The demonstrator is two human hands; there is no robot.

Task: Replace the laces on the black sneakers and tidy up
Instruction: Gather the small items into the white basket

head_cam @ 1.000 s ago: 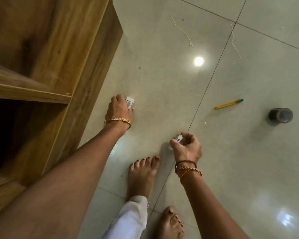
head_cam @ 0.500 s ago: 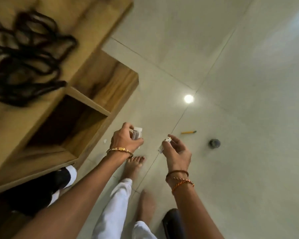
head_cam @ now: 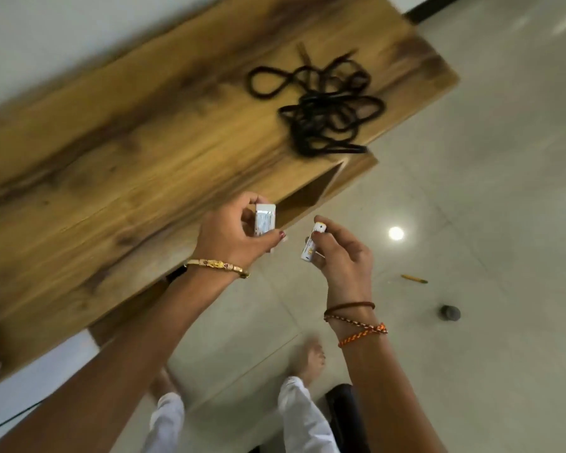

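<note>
Glossy pale floor tiles (head_cam: 471,371) fill the right and lower parts of the view, with a round light reflection (head_cam: 396,233) seen on them. A wooden worktop (head_cam: 118,152) runs diagonally across the upper left, blurred by motion. A tangled heap of black laces (head_cam: 321,106) lies on the worktop near its far right end, well apart from both hands. An open compartment (head_cam: 311,197) is visible below the edge of the worktop, just under the laces.

The left hand (head_cam: 232,237) is raised in front of the worktop edge. Its fingers are curled around a small white packet (head_cam: 264,220), which is gripped upright between thumb and fingers; the print on it cannot be read. A gold bangle (head_cam: 218,267) is worn on the left wrist.

The right hand (head_cam: 343,256) is held just beside the left, not touching it. A small white cylinder marked with a plus sign, apparently a battery (head_cam: 312,241), is pinched between its thumb and forefinger, with the remaining fingers loosely bent. Brown and orange thread bands (head_cam: 356,325) are worn on the right wrist.

A yellow pencil (head_cam: 414,278) and a small dark round object (head_cam: 450,312) lie on the floor to the right, apart from each other. Two bare feet and white trouser legs (head_cam: 304,416) are seen at the bottom, blurred. A black shape (head_cam: 343,413), possibly a sneaker, is partly hidden behind the right forearm.
</note>
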